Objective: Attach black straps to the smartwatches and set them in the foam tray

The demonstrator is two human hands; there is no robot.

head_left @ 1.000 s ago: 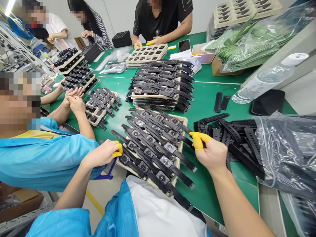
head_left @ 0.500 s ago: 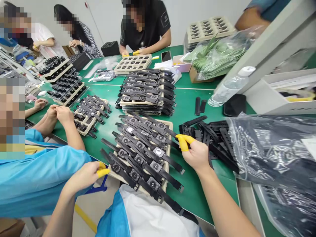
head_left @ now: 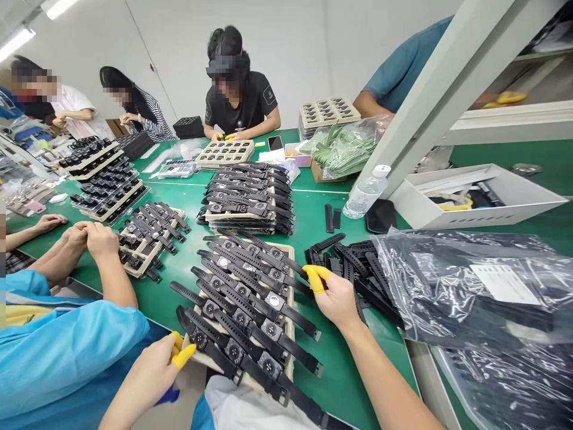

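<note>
A beige tray (head_left: 289,310) holds rows of black smartwatches (head_left: 242,319), backs up, with their straps spread across it. Yellow covers sit on the thumb and a finger of each of my hands. My right hand (head_left: 336,297) pinches the end of a black watch strap (head_left: 293,264) at the tray's right side. At the near left corner of the tray, my left hand (head_left: 150,371) has its covered fingertips closed on the rim; the grip is partly hidden. Loose black straps (head_left: 353,257) lie in a heap just right of my right hand.
Stacked watch trays (head_left: 248,200) stand behind my tray. On the right are bagged straps (head_left: 483,286), a water bottle (head_left: 367,192), a white box (head_left: 474,203) and a slanted post (head_left: 441,89). A co-worker's arm (head_left: 110,263) is close on the left, beside a smaller watch tray (head_left: 147,248).
The view has tilted up and turned right, so everything sits lower and further left. My left fingertips now overlap the tray's corner more. My right hand keeps its pinch on the strap.
</note>
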